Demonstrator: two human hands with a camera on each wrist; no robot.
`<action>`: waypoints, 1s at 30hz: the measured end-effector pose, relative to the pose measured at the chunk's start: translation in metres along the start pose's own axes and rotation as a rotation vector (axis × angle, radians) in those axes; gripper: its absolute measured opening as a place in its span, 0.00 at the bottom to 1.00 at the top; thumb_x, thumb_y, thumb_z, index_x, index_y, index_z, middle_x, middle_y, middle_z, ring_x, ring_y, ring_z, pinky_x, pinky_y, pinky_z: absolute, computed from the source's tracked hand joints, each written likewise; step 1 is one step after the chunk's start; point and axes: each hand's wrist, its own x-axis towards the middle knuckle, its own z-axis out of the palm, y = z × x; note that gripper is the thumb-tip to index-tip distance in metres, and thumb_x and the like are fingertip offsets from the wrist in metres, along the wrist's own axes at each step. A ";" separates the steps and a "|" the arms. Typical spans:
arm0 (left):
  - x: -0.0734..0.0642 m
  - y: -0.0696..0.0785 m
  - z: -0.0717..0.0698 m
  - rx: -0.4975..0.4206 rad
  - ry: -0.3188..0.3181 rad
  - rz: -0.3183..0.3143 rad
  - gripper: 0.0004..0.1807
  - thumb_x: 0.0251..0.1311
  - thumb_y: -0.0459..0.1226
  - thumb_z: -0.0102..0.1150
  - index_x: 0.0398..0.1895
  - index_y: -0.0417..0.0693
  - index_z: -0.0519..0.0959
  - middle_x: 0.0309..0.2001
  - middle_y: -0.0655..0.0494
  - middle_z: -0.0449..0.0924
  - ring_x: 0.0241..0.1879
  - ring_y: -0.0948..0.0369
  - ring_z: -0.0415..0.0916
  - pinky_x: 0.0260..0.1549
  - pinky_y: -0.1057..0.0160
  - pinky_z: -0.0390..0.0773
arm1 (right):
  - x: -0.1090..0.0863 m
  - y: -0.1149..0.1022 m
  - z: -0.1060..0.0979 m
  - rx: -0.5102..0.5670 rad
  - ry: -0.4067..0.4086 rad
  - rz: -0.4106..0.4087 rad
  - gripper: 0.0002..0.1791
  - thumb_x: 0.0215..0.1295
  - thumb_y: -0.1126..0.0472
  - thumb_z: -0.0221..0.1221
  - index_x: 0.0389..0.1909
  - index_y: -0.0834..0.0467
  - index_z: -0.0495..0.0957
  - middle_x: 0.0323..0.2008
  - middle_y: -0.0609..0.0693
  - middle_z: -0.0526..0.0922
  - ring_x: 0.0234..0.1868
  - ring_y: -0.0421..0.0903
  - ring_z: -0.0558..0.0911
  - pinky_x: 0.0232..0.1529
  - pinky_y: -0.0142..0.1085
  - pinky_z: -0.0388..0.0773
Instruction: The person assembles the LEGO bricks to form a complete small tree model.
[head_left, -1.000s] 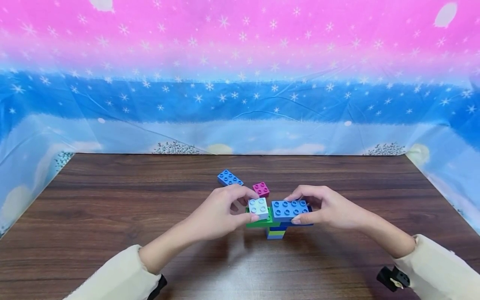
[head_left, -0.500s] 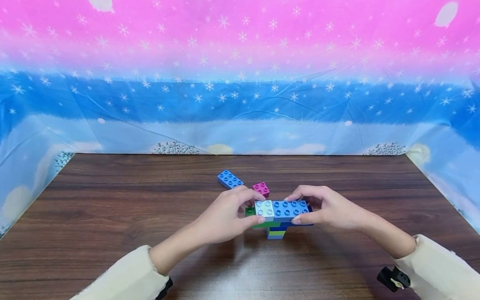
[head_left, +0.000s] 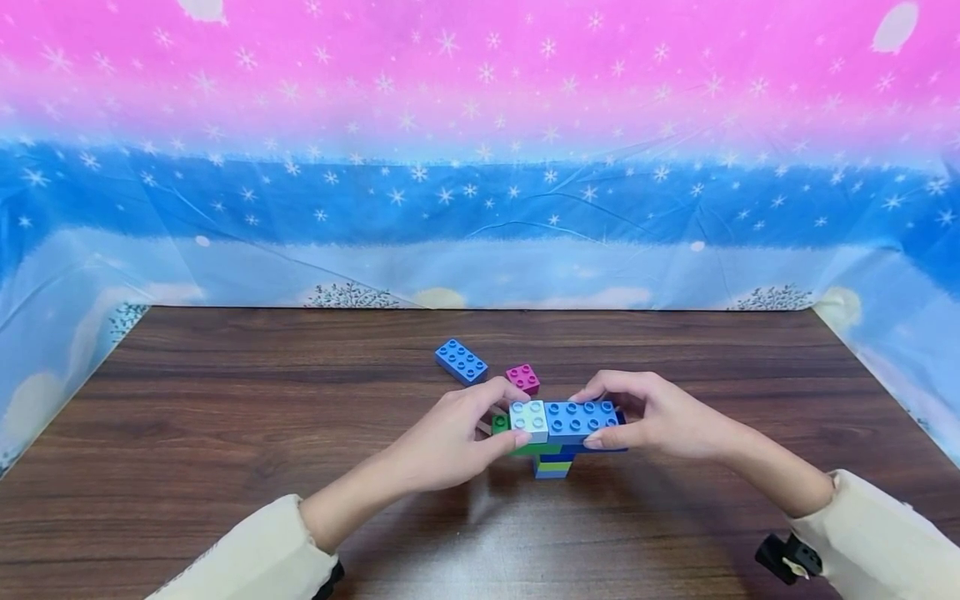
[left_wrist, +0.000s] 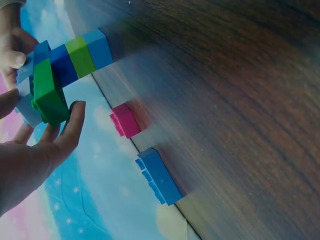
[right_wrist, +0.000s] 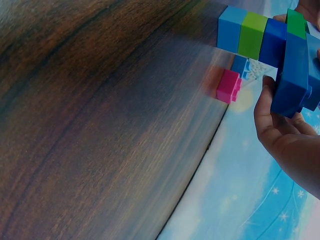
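One stack [head_left: 556, 457] of seven visible blocks is standing upright on the table [head_left: 225, 400]. The left hand [head_left: 461, 435] is pinching one white block [head_left: 528, 422], thumb and fingers parted by its width; the right hand [head_left: 663, 418] is gripping one top blue block [head_left: 577, 421] likewise. These two are sitting side by side over one green block [left_wrist: 49, 95] and one long navy block [right_wrist: 292, 65]. One short navy block [left_wrist: 64, 65], one lime block [left_wrist: 80, 56] and one bottom blue block [left_wrist: 98, 49] are forming the leg. Behind, one loose blue block [head_left: 461, 361] and one pink block [head_left: 522, 378] are lying apart.
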 end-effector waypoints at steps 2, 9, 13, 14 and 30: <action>0.000 -0.001 0.000 -0.009 -0.008 -0.001 0.16 0.61 0.37 0.55 0.51 0.42 0.71 0.43 0.51 0.76 0.44 0.57 0.75 0.38 0.68 0.75 | 0.000 0.000 0.000 -0.001 0.001 0.002 0.15 0.58 0.60 0.62 0.47 0.53 0.75 0.42 0.51 0.76 0.35 0.46 0.75 0.33 0.35 0.75; 0.000 -0.003 0.003 -0.043 -0.010 0.003 0.16 0.61 0.36 0.55 0.52 0.44 0.69 0.44 0.51 0.75 0.42 0.60 0.74 0.37 0.69 0.75 | 0.000 0.001 0.000 -0.006 0.002 0.003 0.15 0.58 0.60 0.62 0.47 0.53 0.75 0.42 0.50 0.76 0.35 0.46 0.75 0.33 0.35 0.75; 0.000 -0.005 0.005 -0.063 0.004 -0.001 0.16 0.60 0.37 0.56 0.51 0.45 0.70 0.44 0.51 0.76 0.40 0.60 0.74 0.37 0.68 0.75 | 0.000 0.001 0.000 -0.001 0.001 0.002 0.15 0.58 0.60 0.62 0.47 0.53 0.75 0.42 0.51 0.76 0.36 0.46 0.75 0.33 0.36 0.75; 0.000 -0.006 0.005 -0.065 0.008 -0.001 0.16 0.60 0.37 0.56 0.51 0.45 0.70 0.44 0.51 0.76 0.40 0.60 0.74 0.36 0.68 0.75 | 0.000 0.001 0.000 0.000 0.001 0.001 0.15 0.58 0.60 0.62 0.47 0.53 0.75 0.42 0.51 0.76 0.36 0.46 0.75 0.34 0.36 0.75; 0.002 -0.005 0.007 -0.069 0.048 -0.021 0.14 0.57 0.35 0.59 0.47 0.46 0.73 0.41 0.52 0.76 0.37 0.59 0.73 0.34 0.67 0.74 | 0.001 0.001 0.000 -0.009 0.001 0.003 0.15 0.58 0.60 0.61 0.47 0.52 0.75 0.42 0.50 0.76 0.35 0.46 0.74 0.33 0.35 0.75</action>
